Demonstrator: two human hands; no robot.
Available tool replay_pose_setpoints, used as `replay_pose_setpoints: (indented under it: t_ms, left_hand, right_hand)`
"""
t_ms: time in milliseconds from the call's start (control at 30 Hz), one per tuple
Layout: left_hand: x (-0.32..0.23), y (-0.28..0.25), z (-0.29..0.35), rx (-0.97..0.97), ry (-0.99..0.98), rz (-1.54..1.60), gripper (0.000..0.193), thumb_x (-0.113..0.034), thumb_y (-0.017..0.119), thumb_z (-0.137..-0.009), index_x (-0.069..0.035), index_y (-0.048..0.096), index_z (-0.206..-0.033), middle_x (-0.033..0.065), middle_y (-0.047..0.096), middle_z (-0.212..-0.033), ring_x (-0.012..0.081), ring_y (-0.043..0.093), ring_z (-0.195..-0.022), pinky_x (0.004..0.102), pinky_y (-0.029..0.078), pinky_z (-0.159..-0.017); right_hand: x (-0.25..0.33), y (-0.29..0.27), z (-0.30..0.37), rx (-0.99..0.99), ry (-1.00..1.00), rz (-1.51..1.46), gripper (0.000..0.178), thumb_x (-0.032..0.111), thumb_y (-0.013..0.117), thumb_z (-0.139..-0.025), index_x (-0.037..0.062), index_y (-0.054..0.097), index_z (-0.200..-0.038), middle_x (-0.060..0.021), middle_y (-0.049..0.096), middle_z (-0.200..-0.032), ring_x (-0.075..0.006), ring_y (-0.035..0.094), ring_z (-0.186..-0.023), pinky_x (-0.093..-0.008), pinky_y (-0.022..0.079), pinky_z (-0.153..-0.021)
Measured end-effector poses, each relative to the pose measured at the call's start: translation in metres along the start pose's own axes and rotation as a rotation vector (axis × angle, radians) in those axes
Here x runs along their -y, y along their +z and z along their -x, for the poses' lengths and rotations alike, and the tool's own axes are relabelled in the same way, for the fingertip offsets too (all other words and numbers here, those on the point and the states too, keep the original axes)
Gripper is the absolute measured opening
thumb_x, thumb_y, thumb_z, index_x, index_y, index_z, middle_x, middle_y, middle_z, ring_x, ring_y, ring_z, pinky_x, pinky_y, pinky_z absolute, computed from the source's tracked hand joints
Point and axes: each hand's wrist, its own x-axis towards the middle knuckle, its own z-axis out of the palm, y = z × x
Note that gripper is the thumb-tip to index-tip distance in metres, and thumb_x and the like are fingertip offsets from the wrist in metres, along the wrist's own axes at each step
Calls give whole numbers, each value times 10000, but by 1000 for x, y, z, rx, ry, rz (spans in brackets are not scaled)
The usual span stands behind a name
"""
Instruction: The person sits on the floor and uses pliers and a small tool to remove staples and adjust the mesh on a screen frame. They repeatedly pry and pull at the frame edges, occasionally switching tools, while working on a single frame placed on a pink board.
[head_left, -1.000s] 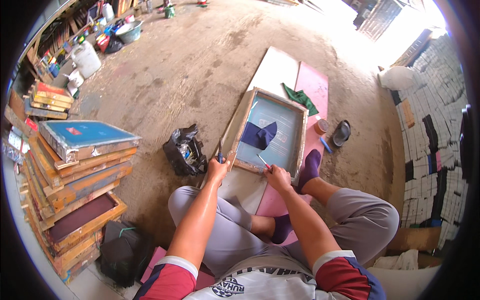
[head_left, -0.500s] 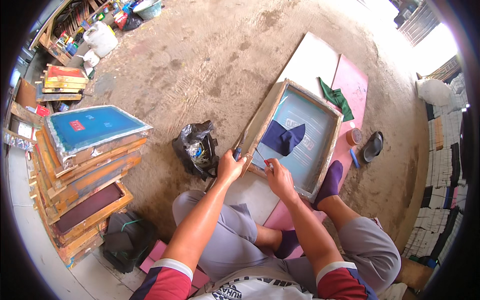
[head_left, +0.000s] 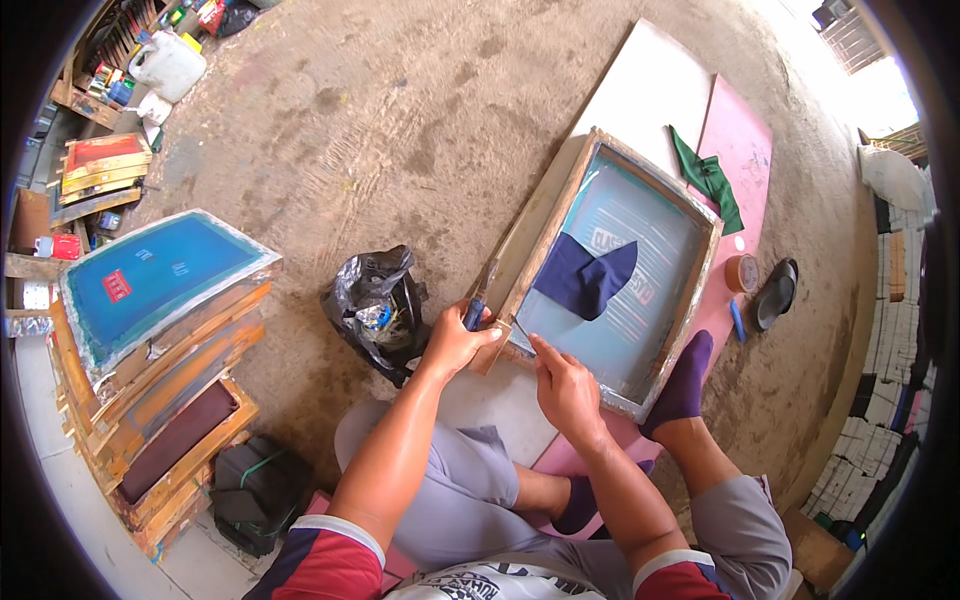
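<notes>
Left hand (head_left: 455,343) grips a blue-handled tool (head_left: 474,314) at the wooden screen frame (head_left: 560,215) corner; right hand (head_left: 566,385) pinches a thin tool (head_left: 521,331); a black plastic bag (head_left: 375,305) lies just left.

The floor (head_left: 330,130) is bare, stained concrete, dusty brown and scuffed — bright daylight washes in from the upper right, where a barred opening (head_left: 850,35) shows. At the left stands a stack of wooden frames (head_left: 150,370), the top one with blue mesh, and behind it cluttered shelves (head_left: 95,70) with a white jerrycan (head_left: 165,65). Along the right edge runs a wall of stacked pale tiles (head_left: 900,350).
</notes>
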Motion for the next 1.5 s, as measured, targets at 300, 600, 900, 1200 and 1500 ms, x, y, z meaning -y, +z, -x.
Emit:
replay_pose_setpoints:
  t_ms: [300,600,900,1200,1500]
  left_hand:
    - [-23,1,12,-108,39,379,213,-56,780,-901,-18,675,-1083,17,694,-904,76,635,-745,250,533,-696]
    - [-30,-7,25,-254,366,30,141,-52,769,-895,-8,687,-1001,84,741,-941,171,712,-852,334,560,-793]
    - [-41,-8,29,-294,396,-98,150,-56,763,-886,-1,698,-1010,116,754,-886,212,738,-825,347,571,-767]
    - [-28,-7,17,-223,292,183,175,-42,759,-901,12,675,-1045,64,722,-865,141,699,-752,298,565,-688]
    - [-36,-5,18,-158,185,369,175,-9,757,-905,3,649,-1043,39,689,-845,109,665,-681,270,565,-653]
  right_hand:
    - [15,-9,-1,-3,-97,-179,348,99,629,-1004,100,678,-1348,-210,744,-1082,-389,731,-971,-432,571,-830]
    - [32,-13,3,34,-127,-89,353,121,640,-1000,141,679,-1350,-171,746,-1059,-380,734,-946,-445,575,-790]
    - [36,-13,5,21,-131,-85,357,116,638,-1000,129,673,-1355,-168,747,-1060,-376,735,-952,-442,577,-799]
    - [39,-14,-1,8,-131,-143,353,104,640,-997,107,669,-1349,-192,747,-1092,-383,734,-990,-436,576,-820]
    - [35,-13,-1,28,-122,-148,357,102,636,-1000,103,668,-1356,-198,745,-1104,-383,735,-993,-428,575,-828]
